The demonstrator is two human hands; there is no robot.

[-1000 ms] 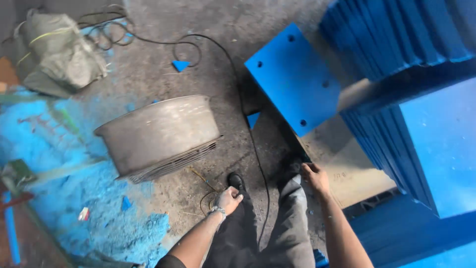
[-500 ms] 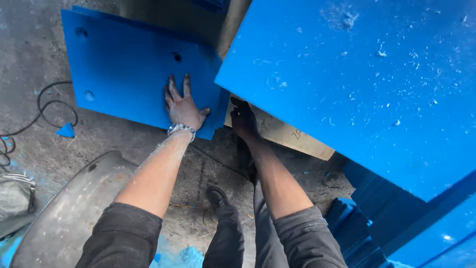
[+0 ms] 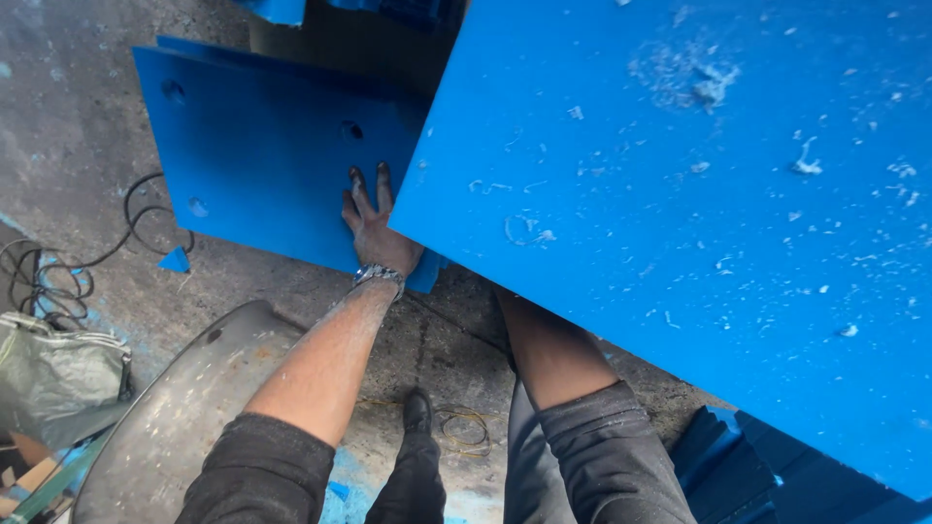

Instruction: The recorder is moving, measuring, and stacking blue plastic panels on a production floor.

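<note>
Flat open grip (image 3: 377,225) on blue panel (image 3: 262,175) (fingers spread)

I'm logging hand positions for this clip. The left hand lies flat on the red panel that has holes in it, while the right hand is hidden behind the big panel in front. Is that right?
Not quite: the panel with holes is blue, not red. The head view shows the left hand flat on it. The right hand is indeed hidden behind the big blue panel in front.
</note>
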